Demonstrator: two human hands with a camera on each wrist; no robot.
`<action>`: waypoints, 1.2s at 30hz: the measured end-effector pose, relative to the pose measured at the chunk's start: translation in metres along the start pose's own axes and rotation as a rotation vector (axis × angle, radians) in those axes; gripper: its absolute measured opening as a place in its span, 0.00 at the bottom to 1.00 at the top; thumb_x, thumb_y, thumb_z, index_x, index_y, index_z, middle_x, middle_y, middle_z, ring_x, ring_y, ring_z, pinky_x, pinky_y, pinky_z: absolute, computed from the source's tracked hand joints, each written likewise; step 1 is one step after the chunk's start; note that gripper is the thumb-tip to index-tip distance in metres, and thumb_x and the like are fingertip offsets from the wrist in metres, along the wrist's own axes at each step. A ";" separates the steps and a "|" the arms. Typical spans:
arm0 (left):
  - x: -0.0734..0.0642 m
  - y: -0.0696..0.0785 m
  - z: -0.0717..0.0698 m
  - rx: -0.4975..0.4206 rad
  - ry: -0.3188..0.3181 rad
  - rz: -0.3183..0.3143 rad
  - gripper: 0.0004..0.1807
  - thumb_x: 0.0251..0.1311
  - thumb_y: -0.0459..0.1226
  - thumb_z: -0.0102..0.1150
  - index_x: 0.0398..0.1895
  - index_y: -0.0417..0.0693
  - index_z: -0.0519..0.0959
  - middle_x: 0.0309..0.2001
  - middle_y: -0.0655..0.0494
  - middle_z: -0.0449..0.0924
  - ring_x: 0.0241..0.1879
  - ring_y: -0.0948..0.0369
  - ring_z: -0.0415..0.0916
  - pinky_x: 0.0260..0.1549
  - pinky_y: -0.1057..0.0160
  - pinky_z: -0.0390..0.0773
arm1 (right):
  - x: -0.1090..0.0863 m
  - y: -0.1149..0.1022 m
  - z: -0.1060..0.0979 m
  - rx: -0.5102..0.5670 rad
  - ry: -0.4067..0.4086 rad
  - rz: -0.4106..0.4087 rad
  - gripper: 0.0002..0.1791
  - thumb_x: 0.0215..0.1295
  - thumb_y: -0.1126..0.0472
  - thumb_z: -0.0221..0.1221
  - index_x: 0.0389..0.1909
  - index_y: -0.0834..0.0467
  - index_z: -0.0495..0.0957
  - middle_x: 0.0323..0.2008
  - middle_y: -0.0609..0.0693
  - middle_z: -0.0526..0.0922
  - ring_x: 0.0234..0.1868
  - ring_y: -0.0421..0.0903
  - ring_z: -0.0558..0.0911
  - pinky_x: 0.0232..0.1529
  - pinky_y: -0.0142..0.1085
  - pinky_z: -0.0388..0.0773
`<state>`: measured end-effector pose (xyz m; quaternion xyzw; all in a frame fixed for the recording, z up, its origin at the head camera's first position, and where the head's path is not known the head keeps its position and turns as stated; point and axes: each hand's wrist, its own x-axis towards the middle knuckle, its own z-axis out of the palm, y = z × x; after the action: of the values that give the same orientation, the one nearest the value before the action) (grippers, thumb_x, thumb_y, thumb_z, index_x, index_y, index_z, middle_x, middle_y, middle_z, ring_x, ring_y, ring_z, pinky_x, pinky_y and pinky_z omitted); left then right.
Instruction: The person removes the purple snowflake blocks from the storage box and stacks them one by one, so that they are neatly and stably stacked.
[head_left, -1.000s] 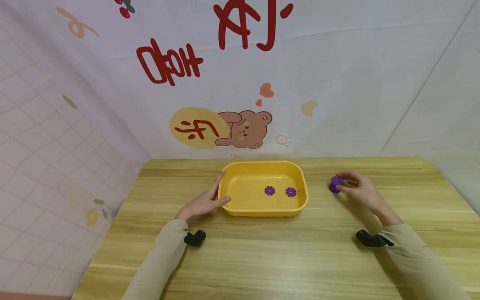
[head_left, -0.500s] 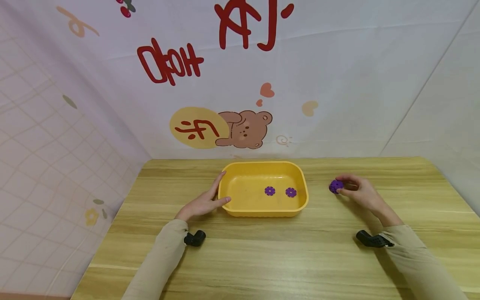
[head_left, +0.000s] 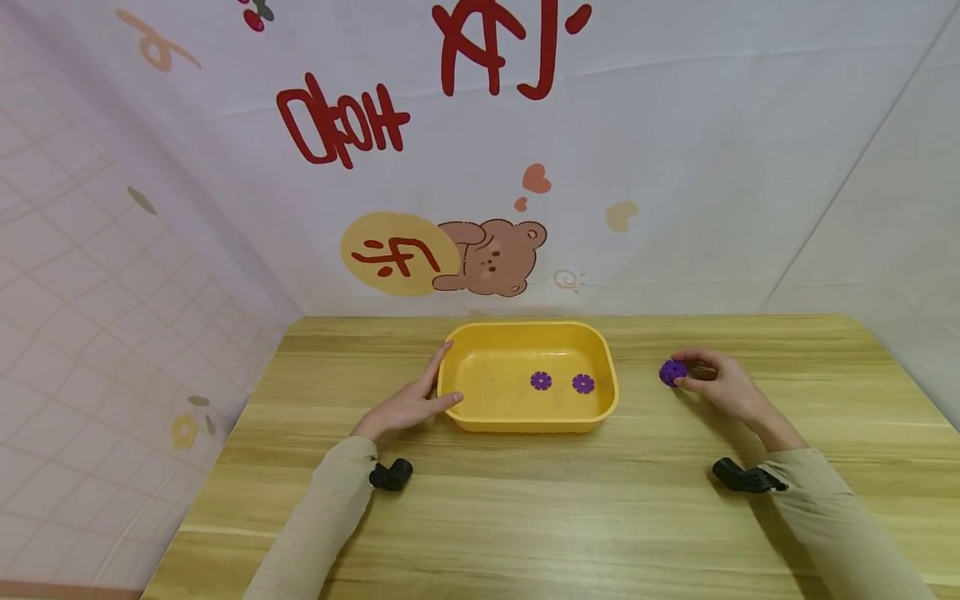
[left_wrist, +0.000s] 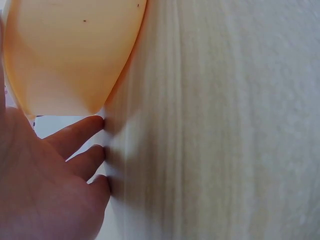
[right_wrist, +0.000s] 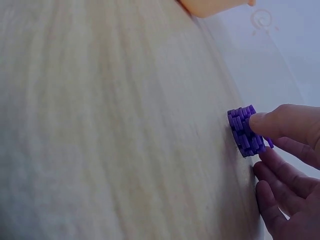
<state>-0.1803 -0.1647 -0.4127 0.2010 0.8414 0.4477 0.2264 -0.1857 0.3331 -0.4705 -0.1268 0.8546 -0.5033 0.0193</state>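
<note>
In the head view, a shallow yellow plastic basin stands at the back of the table. My left hand rests against its left end, thumb over the rim and index finger along it. Lower fingers touch the tabletop under the basin in the left wrist view. Two purple notched snowflake discs lie apart on the basin floor. To the right of the basin, my right hand pinches at a stack of purple snowflake discs on the table. Part of that stack is hidden by the thumb and fingers.
The wooden table meets a white printed cloth backdrop just behind the basin. A second cloth wall runs along the left. Black camera mounts sit on both wrists.
A second ago the right hand held a purple disc tilted up over the stack; the hand and disc have since come down onto it. The left hand and basin stay put.
</note>
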 end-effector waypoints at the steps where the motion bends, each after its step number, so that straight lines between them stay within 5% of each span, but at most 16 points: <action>1: 0.000 0.000 0.000 -0.001 0.000 0.001 0.48 0.69 0.43 0.54 0.78 0.56 0.30 0.76 0.44 0.31 0.72 0.45 0.44 0.66 0.44 0.49 | 0.000 0.000 0.000 -0.001 0.000 0.002 0.22 0.64 0.71 0.61 0.56 0.76 0.70 0.51 0.75 0.74 0.46 0.34 0.77 0.41 0.23 0.75; 5: 0.006 -0.014 0.002 0.014 0.019 0.006 0.48 0.69 0.46 0.55 0.77 0.64 0.30 0.77 0.48 0.32 0.71 0.46 0.46 0.66 0.44 0.50 | 0.001 0.002 -0.001 -0.024 0.000 0.010 0.22 0.64 0.70 0.61 0.57 0.75 0.70 0.52 0.74 0.74 0.48 0.44 0.78 0.41 0.23 0.75; 9: 0.015 -0.035 0.004 0.030 0.039 0.011 0.48 0.67 0.51 0.55 0.76 0.74 0.30 0.77 0.52 0.33 0.71 0.48 0.47 0.66 0.44 0.51 | 0.001 0.002 -0.001 -0.028 0.005 0.005 0.22 0.64 0.70 0.60 0.57 0.75 0.70 0.52 0.74 0.74 0.48 0.42 0.78 0.41 0.23 0.75; 12: 0.016 -0.036 0.004 0.029 0.037 0.015 0.49 0.67 0.51 0.55 0.75 0.75 0.30 0.77 0.52 0.33 0.71 0.49 0.47 0.66 0.45 0.51 | 0.001 0.002 -0.001 -0.027 0.009 -0.002 0.22 0.64 0.71 0.60 0.57 0.75 0.71 0.52 0.74 0.74 0.47 0.37 0.77 0.41 0.23 0.75; 19: 0.017 -0.037 0.004 0.011 0.033 0.030 0.49 0.67 0.49 0.56 0.76 0.74 0.30 0.77 0.54 0.32 0.72 0.51 0.45 0.67 0.46 0.49 | 0.001 0.000 -0.001 -0.046 0.012 -0.008 0.22 0.63 0.70 0.61 0.56 0.75 0.71 0.52 0.73 0.75 0.48 0.44 0.77 0.42 0.21 0.73; 26: 0.017 -0.038 0.004 0.026 0.036 0.037 0.48 0.67 0.50 0.56 0.76 0.74 0.31 0.77 0.53 0.33 0.72 0.50 0.46 0.66 0.45 0.50 | 0.001 0.002 -0.001 -0.011 0.018 -0.017 0.23 0.64 0.70 0.61 0.57 0.76 0.69 0.52 0.75 0.74 0.47 0.35 0.77 0.42 0.22 0.74; 33: 0.016 -0.037 0.005 0.022 0.034 0.039 0.49 0.67 0.50 0.56 0.76 0.73 0.31 0.77 0.52 0.34 0.72 0.50 0.47 0.66 0.45 0.50 | 0.003 -0.009 0.000 -0.084 0.066 -0.042 0.22 0.65 0.68 0.60 0.58 0.73 0.71 0.55 0.70 0.74 0.54 0.63 0.75 0.48 0.22 0.71; 36: 0.016 -0.037 0.005 0.021 0.034 0.040 0.49 0.67 0.50 0.56 0.76 0.73 0.30 0.77 0.52 0.33 0.72 0.50 0.47 0.66 0.45 0.50 | 0.006 -0.020 0.002 -0.120 0.075 -0.066 0.22 0.65 0.68 0.61 0.58 0.70 0.72 0.57 0.67 0.73 0.57 0.65 0.71 0.52 0.24 0.69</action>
<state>-0.1961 -0.1721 -0.4499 0.2125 0.8455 0.4469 0.2008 -0.1872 0.3210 -0.4533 -0.1372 0.8786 -0.4560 -0.0369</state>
